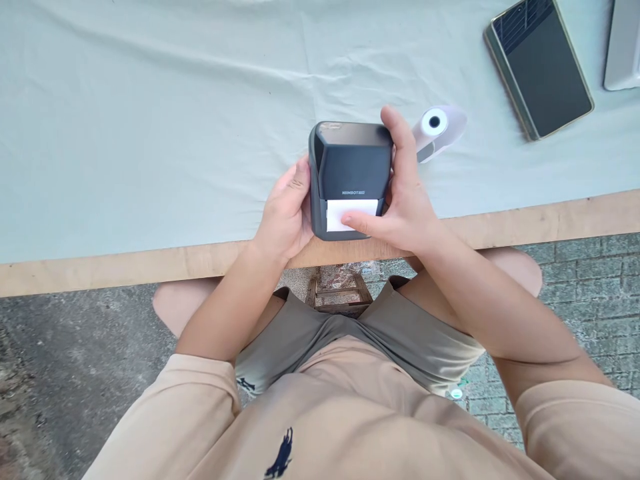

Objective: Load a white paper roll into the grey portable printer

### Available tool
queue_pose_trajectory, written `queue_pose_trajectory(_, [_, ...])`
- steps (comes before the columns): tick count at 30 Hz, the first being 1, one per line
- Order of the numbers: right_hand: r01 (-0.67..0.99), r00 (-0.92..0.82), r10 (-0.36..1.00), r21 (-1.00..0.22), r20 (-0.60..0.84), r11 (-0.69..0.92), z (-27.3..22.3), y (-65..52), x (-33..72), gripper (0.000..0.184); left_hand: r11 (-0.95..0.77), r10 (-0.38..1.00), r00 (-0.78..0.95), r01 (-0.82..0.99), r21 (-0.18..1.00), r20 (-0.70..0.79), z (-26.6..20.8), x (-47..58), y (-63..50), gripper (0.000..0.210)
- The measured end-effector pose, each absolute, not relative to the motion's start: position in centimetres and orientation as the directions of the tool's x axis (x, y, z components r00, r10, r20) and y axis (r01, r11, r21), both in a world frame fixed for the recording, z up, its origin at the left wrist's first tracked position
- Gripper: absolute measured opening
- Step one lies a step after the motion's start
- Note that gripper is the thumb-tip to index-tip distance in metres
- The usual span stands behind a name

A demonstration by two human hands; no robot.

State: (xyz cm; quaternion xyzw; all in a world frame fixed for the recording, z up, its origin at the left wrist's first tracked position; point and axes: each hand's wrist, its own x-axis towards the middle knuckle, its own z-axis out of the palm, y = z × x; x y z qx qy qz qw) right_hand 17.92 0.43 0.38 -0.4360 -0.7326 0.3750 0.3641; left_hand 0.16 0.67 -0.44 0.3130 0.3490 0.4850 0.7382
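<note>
At the near edge of the bench [125, 268], both hands close on one thing, a boxy dark device [355, 170]. Its broad face is turned up, with small pale lettering across it and a glossy panel along the 12 o'clock side; whether its underside touches the bench cannot be told. The left grip [286, 212] sits at 8 o'clock on the device, narrow, thumb laid along the side and the other fingers hidden behind. The right grip [409, 197] holds the opposite side at 3 to 4 o'clock, its index finger stretched up toward the 1 o'clock corner. Its thumb reaches inward and lies over a white paper piece [335, 215] at the device's 6 o'clock end.

Just beyond the right grip, at 2 o'clock from the device, a white roll [425, 133] with a dark core hole lies on its side, partly hidden by the index finger. Farther out on the same bearing is a phone [545, 73], tilted on the pale green cloth [150, 133], its dark screen up. Past it, a grey object [623, 50] is cut off by the picture's edge.

Toward 6 o'clock come the person's olive shorts [425, 333] and tan shirt [350, 413], and between the knees a wooden frame [345, 308] stands below the bench. Brick paving [590, 287] shows at 4 o'clock, rough grey ground [100, 360] at 8.
</note>
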Motion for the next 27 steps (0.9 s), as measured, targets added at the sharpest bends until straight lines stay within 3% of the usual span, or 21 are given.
queue_pose_trajectory(16, [0.383, -0.350, 0.910, -0.852, 0.225, 0.357, 0.4, 0.3, 17.9, 0.099, 0.285, 0.956, 0.211, -0.502, 0.817, -0.204, -0.5, 0.2, 0.6, 0.028])
queue_pose_trajectory(22, [0.402, -0.374, 0.901, -0.838, 0.219, 0.370, 1.1, 0.4, 18.9, 0.076, 0.312, 0.948, 0.237, -0.539, 0.783, -0.214, -0.3, 0.3, 0.6, 0.028])
queue_pose_trajectory(27, [0.407, -0.419, 0.865, -0.795, 0.276, 0.450, 1.7, 1.1, 20.0, 0.070, 0.315, 0.947, 0.229, -0.520, 0.794, -0.225, -0.2, 0.3, 0.6, 0.022])
